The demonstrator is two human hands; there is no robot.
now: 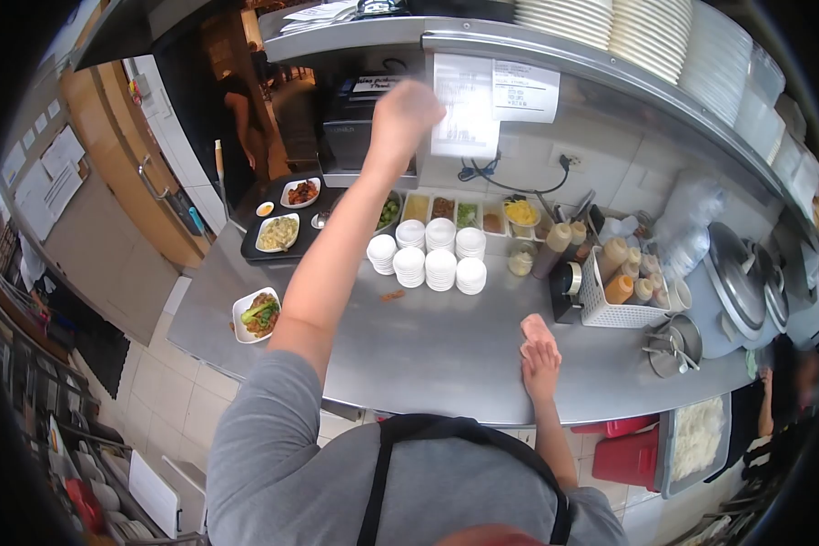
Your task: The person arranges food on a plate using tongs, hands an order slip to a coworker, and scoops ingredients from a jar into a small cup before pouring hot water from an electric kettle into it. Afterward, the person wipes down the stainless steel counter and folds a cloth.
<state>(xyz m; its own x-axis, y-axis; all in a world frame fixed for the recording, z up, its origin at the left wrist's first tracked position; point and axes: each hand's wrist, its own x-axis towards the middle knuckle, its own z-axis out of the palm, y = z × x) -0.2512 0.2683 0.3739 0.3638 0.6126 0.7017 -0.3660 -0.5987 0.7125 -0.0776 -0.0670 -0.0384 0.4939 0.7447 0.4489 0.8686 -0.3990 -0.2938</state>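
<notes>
My left hand (404, 116) is raised at the shelf edge, its fingers curled closed beside the printed order slip (465, 105) hanging there. Motion blurs the fingertips, so I cannot tell what they hold, if anything. A second slip (525, 91) hangs to its right. On the steel counter (409, 355), my right hand (541, 364) presses down on a folded pink cloth (534, 328), fingers over its near part. Stacks of small white dishes (440, 270) stand between my arms. Left of my raised arm is a white bowl of food with green vegetables (260, 314).
A black tray (262, 248) at the left carries dishes of food. Topping containers (469, 215) line the wall. At the right are a white basket of squeeze bottles (623, 314), metal pots (672, 346) and large lids (735, 278). Plates (651, 36) are stacked on the overhead shelf.
</notes>
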